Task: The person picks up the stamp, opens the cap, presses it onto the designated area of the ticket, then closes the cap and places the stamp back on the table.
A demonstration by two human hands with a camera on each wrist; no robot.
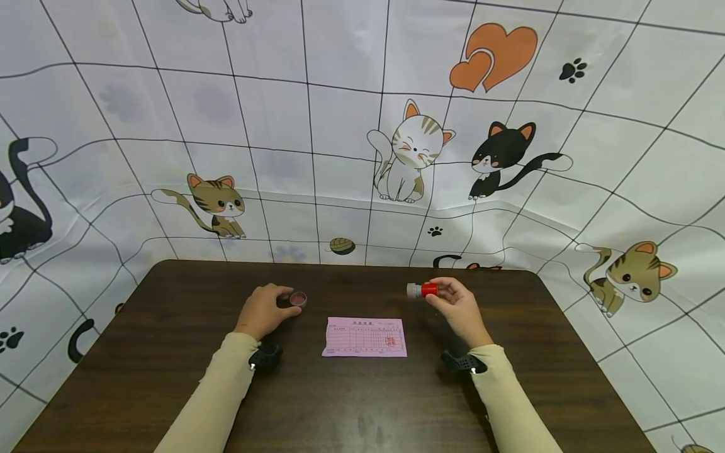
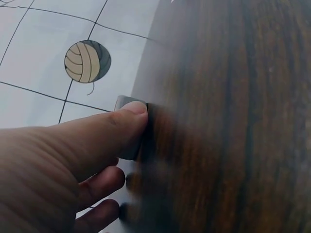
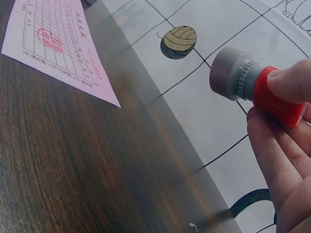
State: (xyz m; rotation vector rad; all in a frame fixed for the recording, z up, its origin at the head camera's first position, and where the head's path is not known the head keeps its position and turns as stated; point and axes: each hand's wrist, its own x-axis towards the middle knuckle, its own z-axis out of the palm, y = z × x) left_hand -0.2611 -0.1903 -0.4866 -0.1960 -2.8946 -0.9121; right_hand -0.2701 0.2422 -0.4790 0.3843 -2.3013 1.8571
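Note:
My left hand (image 1: pixel 263 311) pinches a small round grey cap (image 1: pixel 298 299) between thumb and index finger. The cap sits at the table top left of centre, its reddish inside facing up; in the left wrist view the thumb covers part of the grey cap (image 2: pixel 129 151). In my right hand (image 1: pixel 459 308) is a self-inking stamp with a red handle (image 1: pixel 429 290) and a grey head (image 3: pixel 227 74). It is held sideways above the table, head pointing left. Between the hands lies a pink printed slip (image 1: pixel 365 340) with a red stamp mark (image 3: pixel 49 41) on it.
The dark wooden table (image 1: pixel 340 402) ends at a back edge just beyond both hands. Behind it hangs a white sheet (image 1: pixel 340 113) with grid lines and cartoon cats. A dark band with a camera (image 1: pixel 266 357) is on the left wrist, another (image 1: pixel 464 362) on the right.

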